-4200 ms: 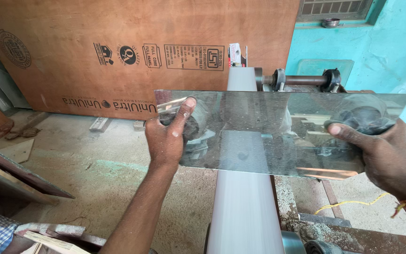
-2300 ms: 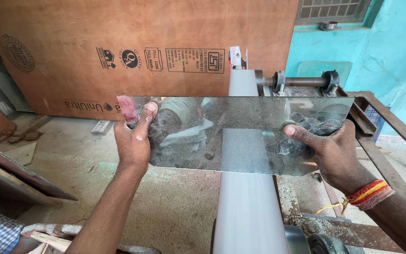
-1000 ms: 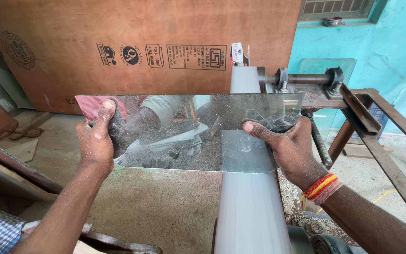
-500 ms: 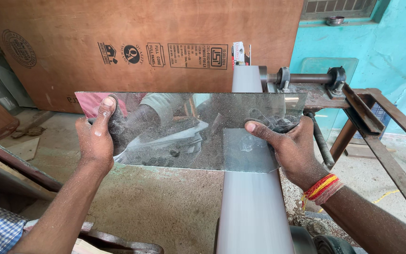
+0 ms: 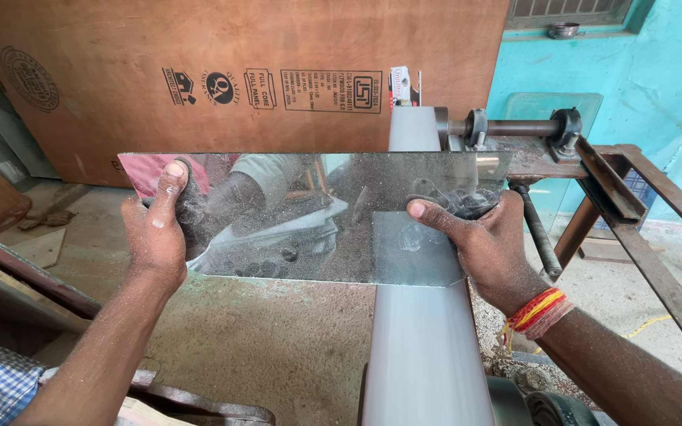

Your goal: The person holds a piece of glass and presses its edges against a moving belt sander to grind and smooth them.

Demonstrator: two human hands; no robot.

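- While held level over the white sanding belt (image 5: 424,347), mirror strip (image 5: 317,217) gripped at both ends.
- Left hand (image 5: 155,233) clamps left end, right hand (image 5: 487,244) right end.

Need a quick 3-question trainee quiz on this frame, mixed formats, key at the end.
1. True or false: both hands grip the mirror strip.
2. The pale sanding belt runs: A) under the strip's right part, B) left of the left hand, C) behind the plywood sheet.
3. Fill in: the right hand has red and yellow ____ at the wrist.

Key: 1 true. 2 A. 3 threads.
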